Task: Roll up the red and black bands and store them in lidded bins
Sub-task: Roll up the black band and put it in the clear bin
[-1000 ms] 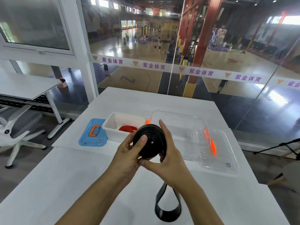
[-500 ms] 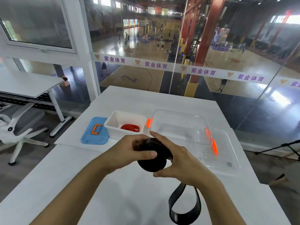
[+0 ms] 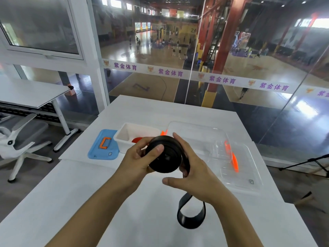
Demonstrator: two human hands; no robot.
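Both hands hold a thick roll of black band (image 3: 164,155) above the white table (image 3: 106,202). My left hand (image 3: 138,160) grips the roll's left side, thumb pressed on its flat face. My right hand (image 3: 194,173) curls round the right side, fingers over the rim. The band's loose end hangs below as a loop (image 3: 191,213) touching the table. Behind the roll, a red band (image 3: 137,139) lies in an open white bin (image 3: 131,133). A clear bin (image 3: 197,134) stands open to its right.
A blue lid with an orange handle (image 3: 104,145) lies left of the white bin. A clear lid with orange clips (image 3: 242,168) lies right of the clear bin. A glass wall runs past the table's far edge. An office chair (image 3: 21,138) stands at left.
The hands turned the roll and raised it again after dipping toward the table. The hanging loop is shorter than a second ago.
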